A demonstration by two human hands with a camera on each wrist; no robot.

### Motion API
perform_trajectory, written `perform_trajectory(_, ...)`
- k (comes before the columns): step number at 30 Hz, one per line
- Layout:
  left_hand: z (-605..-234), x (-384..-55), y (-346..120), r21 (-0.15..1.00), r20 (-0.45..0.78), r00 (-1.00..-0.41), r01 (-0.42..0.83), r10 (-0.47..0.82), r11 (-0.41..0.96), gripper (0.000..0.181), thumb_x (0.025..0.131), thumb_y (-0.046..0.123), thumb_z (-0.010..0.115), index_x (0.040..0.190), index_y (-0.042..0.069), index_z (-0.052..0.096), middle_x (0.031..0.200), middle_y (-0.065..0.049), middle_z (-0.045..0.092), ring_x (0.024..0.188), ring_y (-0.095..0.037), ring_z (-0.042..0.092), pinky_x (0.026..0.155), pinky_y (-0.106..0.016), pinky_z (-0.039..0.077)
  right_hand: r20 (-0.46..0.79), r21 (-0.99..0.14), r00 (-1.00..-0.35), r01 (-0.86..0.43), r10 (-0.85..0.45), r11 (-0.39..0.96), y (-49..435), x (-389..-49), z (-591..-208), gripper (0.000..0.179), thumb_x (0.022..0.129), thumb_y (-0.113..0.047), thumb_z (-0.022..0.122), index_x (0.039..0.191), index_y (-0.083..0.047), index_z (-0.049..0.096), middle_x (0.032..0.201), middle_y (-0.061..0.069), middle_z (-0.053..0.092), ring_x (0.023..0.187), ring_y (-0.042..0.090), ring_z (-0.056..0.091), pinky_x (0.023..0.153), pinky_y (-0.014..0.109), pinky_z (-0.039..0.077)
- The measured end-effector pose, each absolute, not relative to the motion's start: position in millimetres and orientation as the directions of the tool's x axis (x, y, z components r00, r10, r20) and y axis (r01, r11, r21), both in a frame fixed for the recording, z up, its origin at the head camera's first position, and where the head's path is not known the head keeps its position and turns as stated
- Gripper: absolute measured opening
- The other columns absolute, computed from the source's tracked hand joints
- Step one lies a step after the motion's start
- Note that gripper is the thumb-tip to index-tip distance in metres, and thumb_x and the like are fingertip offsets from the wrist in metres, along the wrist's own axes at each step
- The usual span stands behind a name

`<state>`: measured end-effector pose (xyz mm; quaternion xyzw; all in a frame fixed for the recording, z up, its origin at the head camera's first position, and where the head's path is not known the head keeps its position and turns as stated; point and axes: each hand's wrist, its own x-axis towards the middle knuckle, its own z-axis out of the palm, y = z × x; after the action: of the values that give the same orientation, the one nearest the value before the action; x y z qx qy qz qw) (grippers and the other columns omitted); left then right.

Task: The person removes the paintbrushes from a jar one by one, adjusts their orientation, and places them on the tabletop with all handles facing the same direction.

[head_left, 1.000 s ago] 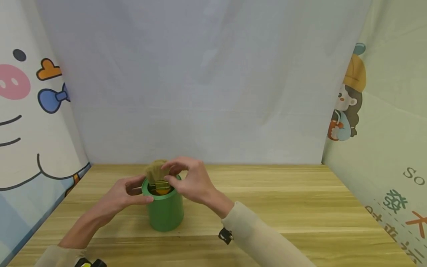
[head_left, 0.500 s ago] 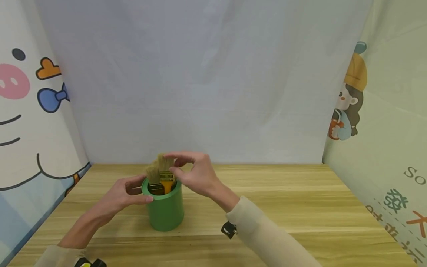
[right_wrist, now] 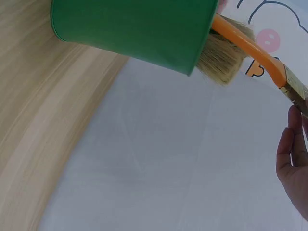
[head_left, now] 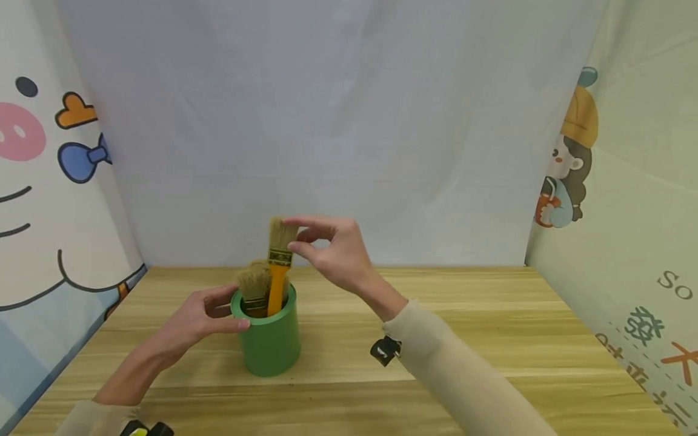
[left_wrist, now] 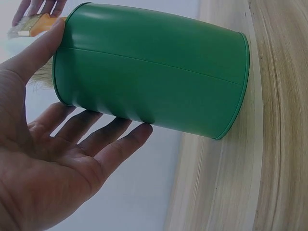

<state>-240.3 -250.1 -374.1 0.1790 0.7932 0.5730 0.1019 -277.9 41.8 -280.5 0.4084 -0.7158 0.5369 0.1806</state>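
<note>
Compared with half a second ago, the right hand (head_left: 335, 251) is riding higher and the paintbrush (head_left: 279, 272) is showing far more of its orange handle, while the green can (head_left: 271, 348) is staying put. The brush is leaning slightly, its lower end still hiding inside the can beside other bristles (head_left: 254, 284). The right thumb and fingers are pinching it around the metal band and bristles, nearly closed. The left hand (head_left: 202, 315) is spreading wide, thumb at the rim and fingers bracing the can's side.

The brush is probably feeling light and stiff along handle and band — only the bristles are looking soft, likely giving under pressure. The band is offering the firmer hold; the can, seemingly smooth, may be sliding easily unless steadied.
</note>
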Motion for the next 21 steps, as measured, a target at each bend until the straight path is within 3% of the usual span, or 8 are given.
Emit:
perform_trajectory(7,-371.4,-238.3,-249.9,0.940,0.021,-0.923,0.149,0.385,0.307,0.094,0.098,0.022,0.077,0.164,-0.008,0.018,0.167,-0.032,0.024,0.146,-0.053,0.037,0.112,-0.063,0.041,0.719,-0.622,-0.599,-0.781,-0.353,0.057,58.4,-277.5,-259.4,0.033,0.092,0.008,0.077,0.125,0.002,0.076,0.107,0.014,0.078,0.089,0.020,0.075,0.084,0.037,0.061)
perform_trajectory(13,-370.9,-238.4,-250.7,0.937,0.030,-0.924,0.158,0.381,0.311,0.094,0.098,0.022,0.077,0.164,-0.009,0.018,0.166,-0.032,0.025,0.146,-0.053,0.037,0.112,-0.062,0.041,0.694,-0.660,-0.641,-0.748,-0.328,0.065,77.9,-277.5,-245.7,0.034,0.092,0.009,0.077,0.125,0.002,0.076,0.107,0.015,0.078,0.090,0.024,0.076,0.086,0.042,0.061)
perform_trajectory(21,-371.2,-239.1,-248.1,0.941,0.031,-0.918,0.160,0.396,0.298,0.093,0.098,0.021,0.076,0.164,-0.010,0.017,0.166,-0.032,0.025,0.146,-0.053,0.037,0.111,-0.061,0.043,0.621,-0.723,-0.700,-0.685,-0.352,0.088,105.5,-282.5,-246.1,0.035,0.091,0.010,0.078,0.126,0.004,0.075,0.112,0.016,0.077,0.090,0.028,0.077,0.085,0.040,0.062)
